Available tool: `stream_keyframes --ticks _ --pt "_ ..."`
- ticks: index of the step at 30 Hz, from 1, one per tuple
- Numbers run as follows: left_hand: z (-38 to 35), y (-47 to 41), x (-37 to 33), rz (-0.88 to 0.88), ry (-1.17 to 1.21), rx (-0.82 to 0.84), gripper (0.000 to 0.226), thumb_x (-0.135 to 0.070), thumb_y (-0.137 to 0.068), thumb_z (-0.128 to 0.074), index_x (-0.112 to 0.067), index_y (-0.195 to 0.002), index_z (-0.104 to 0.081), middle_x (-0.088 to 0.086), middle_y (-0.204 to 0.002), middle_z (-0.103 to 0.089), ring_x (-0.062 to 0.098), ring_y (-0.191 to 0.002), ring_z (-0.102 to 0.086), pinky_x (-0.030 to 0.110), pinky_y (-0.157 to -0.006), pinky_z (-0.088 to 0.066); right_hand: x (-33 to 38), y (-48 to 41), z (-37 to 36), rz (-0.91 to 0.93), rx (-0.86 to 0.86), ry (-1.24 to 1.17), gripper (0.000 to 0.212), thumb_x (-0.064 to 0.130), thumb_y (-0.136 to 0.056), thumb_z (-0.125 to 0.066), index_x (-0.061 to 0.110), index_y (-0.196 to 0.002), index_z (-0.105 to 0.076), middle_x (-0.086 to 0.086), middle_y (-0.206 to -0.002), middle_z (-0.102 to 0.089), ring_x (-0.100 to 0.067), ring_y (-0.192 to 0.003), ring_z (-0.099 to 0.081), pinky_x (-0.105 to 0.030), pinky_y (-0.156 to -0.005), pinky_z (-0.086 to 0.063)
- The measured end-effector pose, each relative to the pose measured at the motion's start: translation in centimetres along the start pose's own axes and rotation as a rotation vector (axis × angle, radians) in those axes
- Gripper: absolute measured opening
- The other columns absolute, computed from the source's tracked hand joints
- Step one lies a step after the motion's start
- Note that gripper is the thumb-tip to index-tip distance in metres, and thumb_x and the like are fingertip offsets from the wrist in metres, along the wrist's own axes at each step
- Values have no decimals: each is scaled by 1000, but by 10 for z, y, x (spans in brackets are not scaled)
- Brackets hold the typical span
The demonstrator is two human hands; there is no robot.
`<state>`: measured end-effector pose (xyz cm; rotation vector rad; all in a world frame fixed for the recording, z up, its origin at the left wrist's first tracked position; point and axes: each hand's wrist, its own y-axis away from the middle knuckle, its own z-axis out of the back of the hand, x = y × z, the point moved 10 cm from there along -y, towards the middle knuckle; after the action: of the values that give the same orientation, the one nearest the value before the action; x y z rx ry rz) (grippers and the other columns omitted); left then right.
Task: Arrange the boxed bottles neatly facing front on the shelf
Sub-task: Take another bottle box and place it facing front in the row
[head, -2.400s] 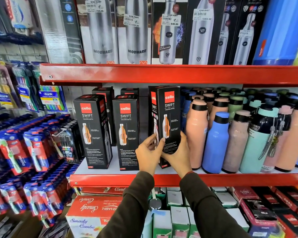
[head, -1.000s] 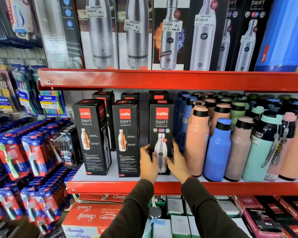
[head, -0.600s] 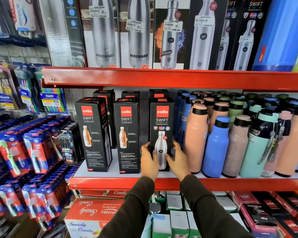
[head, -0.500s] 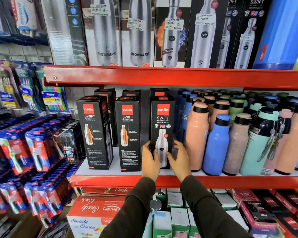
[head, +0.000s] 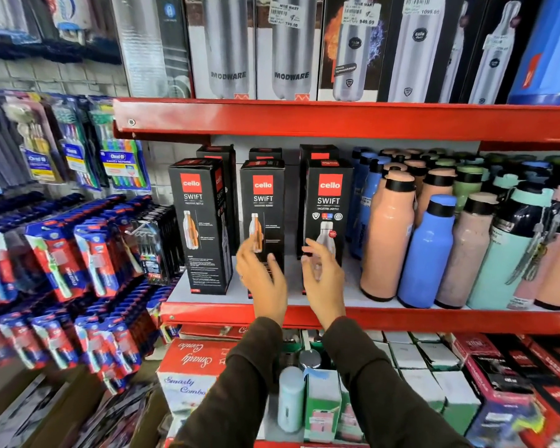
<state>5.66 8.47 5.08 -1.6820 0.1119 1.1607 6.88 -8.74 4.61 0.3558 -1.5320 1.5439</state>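
Note:
Three black Cello Swift bottle boxes stand upright in a front row on the white shelf board (head: 349,294). The left box (head: 201,224) is turned a little, showing a side. The middle box (head: 263,208) and the right box (head: 328,205) face front. More black boxes (head: 317,151) stand behind them. My left hand (head: 262,279) hovers open in front of the middle box. My right hand (head: 324,276) hovers open in front of the right box's lower half. Both hands are blurred and hold nothing.
Loose bottles stand close to the right box: a peach one (head: 388,234), a blue one (head: 429,250) and several more. The red upper shelf edge (head: 337,119) runs overhead with steel-bottle boxes above. Toothbrush packs (head: 62,253) hang at left. Cartons (head: 191,373) sit below.
The right box was set down facing front, and both hands have let go of it. My left hand has shifted left toward the middle box.

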Motion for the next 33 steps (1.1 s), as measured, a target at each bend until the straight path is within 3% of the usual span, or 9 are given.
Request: stream_keyframes --ticks 3,5,7,12,18,21,24,27,33 --pt "6 -13 30 156 -10 83 54 -6 -98 -46 -7 -150 -30 14 -153 -33 27 -143 -30 33 -115 -22 -8 1 -39 -152 183 -34 46 17 -101 -48 17 -147 -41 -1 -146 -49 -8 -130 -50 -7 -101 -37" --pt "2 -18 46 207 24 201 55 -10 -101 -43 -6 -153 -24 14 -158 -28 27 -149 -24 35 -119 -19 -16 3 -58 -238 265 -10 52 20 -103 -44 16 -153 -29 -2 -157 -36 -15 -144 -35 -25 -117 -30" --pt "-3 -20 62 269 75 312 54 -14 -103 -42 -7 -154 -24 12 -160 -29 24 -149 -27 32 -121 -21 -21 2 -69 -289 300 36 55 20 -104 -41 14 -155 -23 -4 -161 -29 -18 -149 -26 -33 -122 -22" --pt "-6 -23 91 414 91 433 48 -22 -102 -48 -12 -148 -39 17 -141 -55 24 -133 -52 28 -108 -39 -22 5 -81 -318 311 51 57 6 -100 -42 14 -153 -24 -8 -156 -37 -21 -144 -35 -26 -116 -25" --pt "-1 -34 91 376 154 439 45 -23 -99 -56 -13 -142 -50 12 -135 -62 18 -126 -58 33 -110 -44 -11 5 -78 -222 248 49 80 -4 -82 -60 20 -151 -29 -5 -147 -43 -14 -136 -41 -27 -114 -32" --pt "3 -37 85 361 227 419 45 -25 -97 -59 -15 -140 -53 7 -137 -61 7 -120 -56 13 -100 -45 -7 1 -77 -181 209 39 90 2 -75 -75 20 -150 -30 -5 -145 -43 -13 -134 -43 -30 -114 -36" --pt "5 -41 78 356 302 408 46 -27 -93 -65 -18 -138 -56 2 -136 -62 4 -120 -58 24 -105 -46 -2 -3 -76 -156 170 29 97 9 -69 -83 23 -149 -30 -2 -144 -45 -13 -133 -46 -34 -113 -40" --pt "10 -45 73 347 321 384 46 -31 -87 -72 -20 -131 -63 1 -129 -68 -10 -107 -63 18 -98 -51 3 -7 -76 -134 139 47 103 22 -66 -88 23 -150 -28 -2 -142 -47 -14 -133 -47 -38 -110 -43" --pt "17 -40 70 412 420 363 45 -43 -80 -77 -21 -119 -72 0 -113 -76 9 -110 -69 44 -97 -56 11 -8 -69 -131 36 48 102 49 -60 -86 31 -145 -31 8 -139 -50 -9 -128 -50 -32 -103 -47"
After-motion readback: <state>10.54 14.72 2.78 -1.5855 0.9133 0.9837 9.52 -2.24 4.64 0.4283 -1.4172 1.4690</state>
